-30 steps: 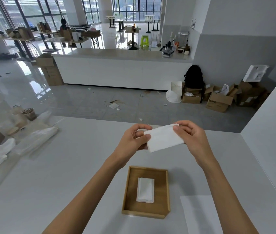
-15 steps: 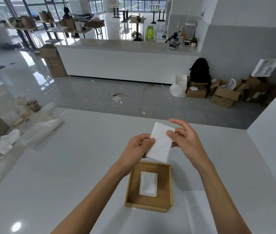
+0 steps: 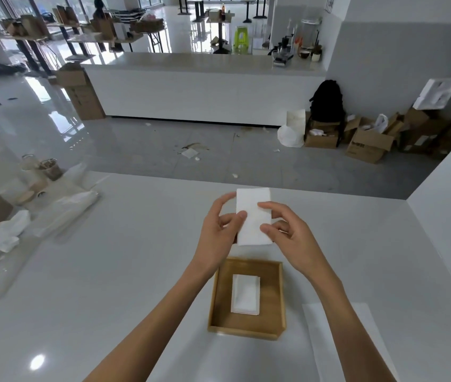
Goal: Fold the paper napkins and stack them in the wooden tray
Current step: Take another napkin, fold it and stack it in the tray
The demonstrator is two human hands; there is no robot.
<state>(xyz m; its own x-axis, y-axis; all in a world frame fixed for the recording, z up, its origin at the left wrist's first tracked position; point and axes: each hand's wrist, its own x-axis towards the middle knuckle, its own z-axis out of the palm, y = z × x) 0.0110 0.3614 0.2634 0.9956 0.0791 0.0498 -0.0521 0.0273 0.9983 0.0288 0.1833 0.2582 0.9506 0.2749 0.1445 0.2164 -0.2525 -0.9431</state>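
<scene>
- Hands meet above the white surface (image 3: 108, 271), both holding one folded napkin (image 3: 253, 216) upright in the air, long side vertical.
- Left hand (image 3: 218, 235) grips the napkin's left edge, thumb on the front face and fingers (image 3: 225, 198) curled behind it.
- Right hand (image 3: 290, 238) pinches the right edge, its thumb and forefinger pressed on the front of the paper, the other fingers loosely bent.
- Held napkin sits beyond the far rim of the wooden tray (image 3: 218, 299), raised clear of it and not touching it.
- Inside the tray lies a small stack of folded napkins (image 3: 245, 295), flat, roughly centred on the tray floor, edges nearly aligned.
- Just right of the tray, an unfolded napkin sheet (image 3: 340, 343) lies flat on the surface, partly under the right forearm.
- Crumpled plastic wrapping (image 3: 61, 208) lies well apart at the left edge.
</scene>
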